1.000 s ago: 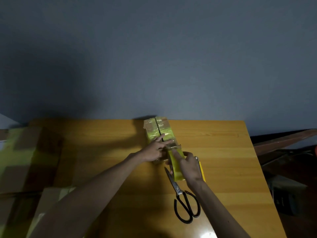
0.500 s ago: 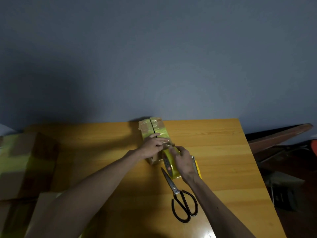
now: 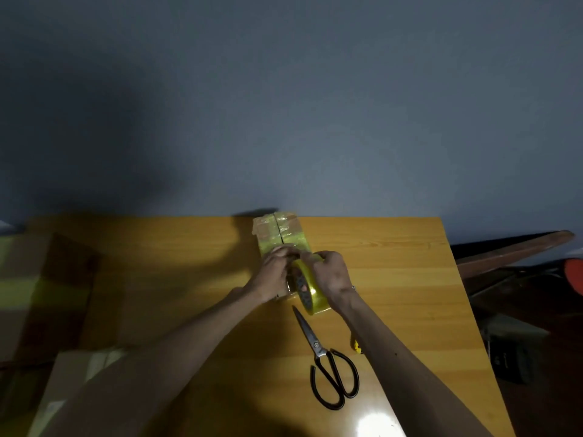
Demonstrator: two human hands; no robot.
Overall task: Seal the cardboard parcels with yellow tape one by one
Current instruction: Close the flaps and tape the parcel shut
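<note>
Head view, right hand (image 3: 331, 275) grip round tape roll (image 3: 312, 296); left hand (image 3: 272, 276) pinching its end atop parcel (image 3: 279, 230)

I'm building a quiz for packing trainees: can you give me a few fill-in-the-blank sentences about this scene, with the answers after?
The right hand grips the roll of ____ tape.
The left hand touches the parcel on the roll's ____ side.
The scissors lie closed on the table, their handles coloured ____.
Missing words: yellow; left; black.
</note>
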